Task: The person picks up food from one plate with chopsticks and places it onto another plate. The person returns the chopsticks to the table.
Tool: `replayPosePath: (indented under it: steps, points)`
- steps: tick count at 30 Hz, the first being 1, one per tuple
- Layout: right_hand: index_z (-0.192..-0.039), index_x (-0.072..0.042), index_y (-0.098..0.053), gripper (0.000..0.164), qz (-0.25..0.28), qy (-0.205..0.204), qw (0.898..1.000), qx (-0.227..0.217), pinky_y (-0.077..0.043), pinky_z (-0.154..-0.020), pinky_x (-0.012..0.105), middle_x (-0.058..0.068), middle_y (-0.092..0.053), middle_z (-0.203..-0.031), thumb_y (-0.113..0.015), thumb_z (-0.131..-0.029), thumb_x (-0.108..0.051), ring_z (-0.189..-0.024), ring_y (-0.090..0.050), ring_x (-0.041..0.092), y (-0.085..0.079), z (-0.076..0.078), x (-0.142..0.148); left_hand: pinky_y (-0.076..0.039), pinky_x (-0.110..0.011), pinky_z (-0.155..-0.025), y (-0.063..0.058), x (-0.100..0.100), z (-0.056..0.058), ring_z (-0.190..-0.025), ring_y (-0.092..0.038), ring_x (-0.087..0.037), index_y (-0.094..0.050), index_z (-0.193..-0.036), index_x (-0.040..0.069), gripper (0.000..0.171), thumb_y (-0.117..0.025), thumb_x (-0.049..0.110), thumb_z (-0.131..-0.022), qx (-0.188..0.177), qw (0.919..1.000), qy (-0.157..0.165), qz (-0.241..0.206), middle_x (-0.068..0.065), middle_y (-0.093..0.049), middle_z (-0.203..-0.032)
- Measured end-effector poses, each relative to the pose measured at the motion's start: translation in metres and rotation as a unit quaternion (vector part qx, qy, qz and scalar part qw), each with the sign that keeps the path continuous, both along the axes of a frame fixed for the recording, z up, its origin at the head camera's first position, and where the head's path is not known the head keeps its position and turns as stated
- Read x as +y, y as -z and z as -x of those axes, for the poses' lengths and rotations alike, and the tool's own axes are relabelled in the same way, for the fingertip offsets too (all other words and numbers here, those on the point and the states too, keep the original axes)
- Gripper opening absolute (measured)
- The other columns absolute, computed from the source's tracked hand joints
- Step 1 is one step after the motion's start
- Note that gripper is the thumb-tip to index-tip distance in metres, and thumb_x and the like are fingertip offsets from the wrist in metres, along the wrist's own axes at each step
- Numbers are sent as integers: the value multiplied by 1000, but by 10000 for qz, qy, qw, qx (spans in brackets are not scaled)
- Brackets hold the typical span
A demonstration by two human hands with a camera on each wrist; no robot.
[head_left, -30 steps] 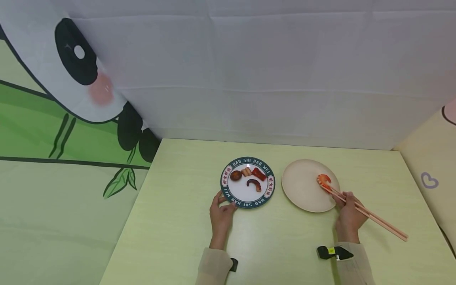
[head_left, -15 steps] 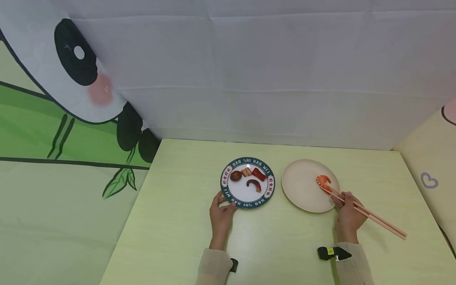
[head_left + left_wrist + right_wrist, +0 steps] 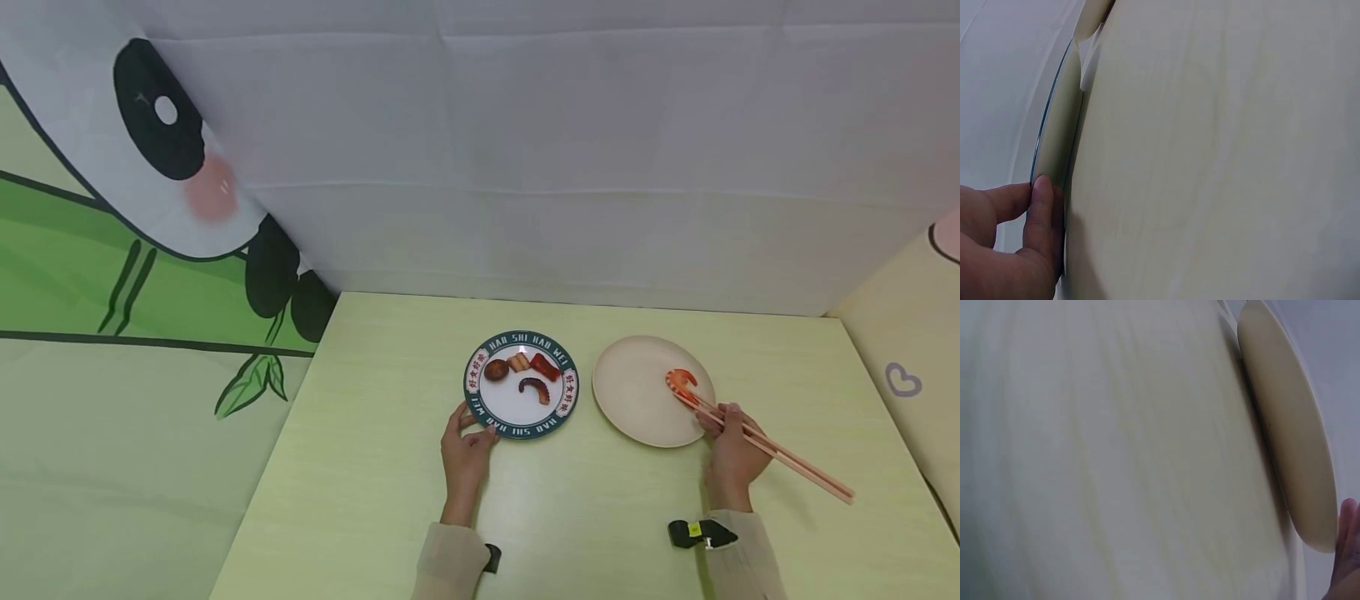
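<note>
In the head view my left hand (image 3: 467,462) holds the near left rim of a white plate (image 3: 510,407) with a dark green lettered border. On that plate lie a brown mushroom-like piece (image 3: 497,370), a pale striped piece (image 3: 518,362), a red-brown chunk (image 3: 545,367) and a curled tentacle-like piece (image 3: 537,388). My right hand (image 3: 737,458) grips a pair of wooden chopsticks (image 3: 810,472), their tips at an orange shrimp (image 3: 678,380) over the plain beige plate (image 3: 630,387). The left wrist view shows thumb and fingers (image 3: 1038,219) at the plate's edge; the chopsticks are outside both wrist views.
Both plates stand side by side on a pale yellow-green table (image 3: 360,467). Behind it rises a white cloth wall (image 3: 570,167). A printed cartoon cloth (image 3: 150,400) hangs at the left, and a cream panel with a heart (image 3: 903,380) borders the right.
My right hand and the chopsticks have shifted very slightly left, the shrimp hardly at all. The left hand and both plates stay where they were.
</note>
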State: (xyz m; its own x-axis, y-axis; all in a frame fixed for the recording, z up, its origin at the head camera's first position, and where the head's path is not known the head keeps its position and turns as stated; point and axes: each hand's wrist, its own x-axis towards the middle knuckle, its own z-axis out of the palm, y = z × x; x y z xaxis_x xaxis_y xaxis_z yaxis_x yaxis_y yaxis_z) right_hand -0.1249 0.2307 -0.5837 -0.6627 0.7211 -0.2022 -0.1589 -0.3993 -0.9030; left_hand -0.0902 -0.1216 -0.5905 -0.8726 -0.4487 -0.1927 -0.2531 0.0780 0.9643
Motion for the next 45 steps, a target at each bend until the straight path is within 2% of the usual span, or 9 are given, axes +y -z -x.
replayPosePath:
  steps: [9, 15, 22, 33, 38, 45]
  points:
    - [-106, 15, -72, 19, 194, -88, 9996, 195, -68, -65, 23, 7, -78, -78, -62, -103, -1, -63, -77, 14, -4, -2, 0, -61, -15, -63, -1, 0, 1, -80, -73, -18, -52, -152, 1, 65, -73, -7, -91, -101, 9999, -43, -6, -18, -64, -121]
    - [-106, 12, -72, 18, 109, -150, 9998, 76, -68, -66, 23, 6, -78, -81, -63, -104, -3, -64, -77, 13, -3, -1, 1, -64, -17, -65, -1, -1, 1, -80, -73, -18, -52, -152, 1, 65, -73, -7, -91, -76, 9999, -30, -101, -18, -64, -121]
    - [-113, 15, -70, 24, -89, -199, 9997, -79, -68, -66, 21, 4, -78, -83, -64, -104, -6, -66, -77, 11, 1, 0, 4, -66, -19, -67, 0, 0, 0, -81, -73, -18, -51, -152, 0, 65, -72, -8, -91, -86, 9999, -19, -89, -19, -64, -121]
    - [-114, 15, -69, 24, -296, -310, 9989, -197, -67, -66, 19, 0, -78, -82, -62, -105, -7, -65, -77, 9, 1, 0, 4, -61, -15, -63, 1, -1, 2, -80, -72, -17, -52, -151, 1, 65, -73, -7, -91, -58, 9999, -44, -95, -18, -65, -120]
    - [-118, 14, -68, 28, -350, -342, 9982, -333, -67, -66, 19, -2, -78, -82, -63, -105, -10, -66, -77, 8, 2, 0, 4, -65, -18, -66, 2, 0, 2, -79, -72, -15, -52, -152, 1, 66, -73, -7, -91, -88, 9998, -55, -154, -18, -64, -121]
    - [-113, 15, -68, 25, -491, -407, 9976, -249, -67, -65, 19, -2, -78, -78, -63, -105, -9, -64, -76, 7, 5, -1, 5, -70, -26, -71, 1, 1, 0, -80, -72, -16, -48, -153, -4, 66, -71, -8, -91, 105, 9998, 33, -140, -22, -62, -122]
